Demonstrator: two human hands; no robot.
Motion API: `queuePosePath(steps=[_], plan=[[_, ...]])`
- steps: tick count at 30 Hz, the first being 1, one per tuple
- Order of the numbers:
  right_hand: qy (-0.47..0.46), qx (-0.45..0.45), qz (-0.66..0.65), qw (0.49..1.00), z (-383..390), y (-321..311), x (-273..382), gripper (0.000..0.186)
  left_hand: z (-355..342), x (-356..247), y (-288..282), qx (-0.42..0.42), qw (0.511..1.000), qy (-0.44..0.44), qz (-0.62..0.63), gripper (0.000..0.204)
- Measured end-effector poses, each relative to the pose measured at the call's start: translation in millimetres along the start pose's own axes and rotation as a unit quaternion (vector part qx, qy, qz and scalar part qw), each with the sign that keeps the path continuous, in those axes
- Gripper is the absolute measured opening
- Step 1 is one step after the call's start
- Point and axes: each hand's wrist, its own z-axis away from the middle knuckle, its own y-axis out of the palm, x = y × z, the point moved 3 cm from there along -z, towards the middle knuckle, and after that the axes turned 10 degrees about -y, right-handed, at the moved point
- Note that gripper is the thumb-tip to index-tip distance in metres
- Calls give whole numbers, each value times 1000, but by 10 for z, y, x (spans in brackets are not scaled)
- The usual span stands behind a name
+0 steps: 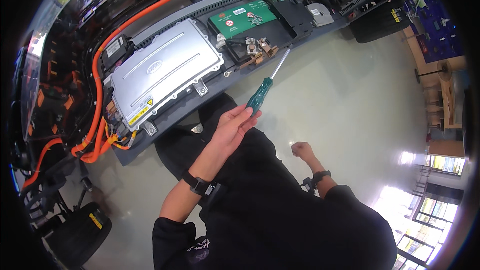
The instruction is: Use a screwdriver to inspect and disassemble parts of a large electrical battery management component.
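My left hand (pixel 233 127) is closed round the green handle of a screwdriver (pixel 261 96), whose bare metal shaft points up and away toward the chassis edge. The tip ends near a black bracket, apart from it as far as I can see. Off to the right, low over the floor, my right hand (pixel 302 150) is curled closed; whatever its fingers may hold is hidden. Beyond the screwdriver sit metal terminal pieces (pixel 258 48) and a green-labelled unit (pixel 243 20) with a small heap of screws (pixel 255 18) on top.
A silver finned-edge control box (pixel 165 70) is mounted on the vehicle chassis at the left. Thick orange cables (pixel 97 77) run along its far side. Black tyres (pixel 80 232) show at lower left and upper right. At the far right stand a fan (pixel 443 70) and a blue tool board (pixel 434 27).
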Motion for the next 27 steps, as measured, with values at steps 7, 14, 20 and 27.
queuePosePath(steps=[7, 14, 20, 27], plan=[[-68, 19, -15, 997, -89, 42, 553, 17, -121, -18, 104, -93, 994, 56, -2, 23], [-70, 39, 17, 997, -104, 79, 534, 17, -163, -26, 128, -113, 990, 68, -40, 25], [-56, 38, 31, 997, -67, 54, 440, 20, -229, 29, 136, -109, 991, 71, -23, 26], [-33, 39, 15, 999, -56, 111, 346, 22, -283, 25, 56, -124, 990, 70, -13, 29]])
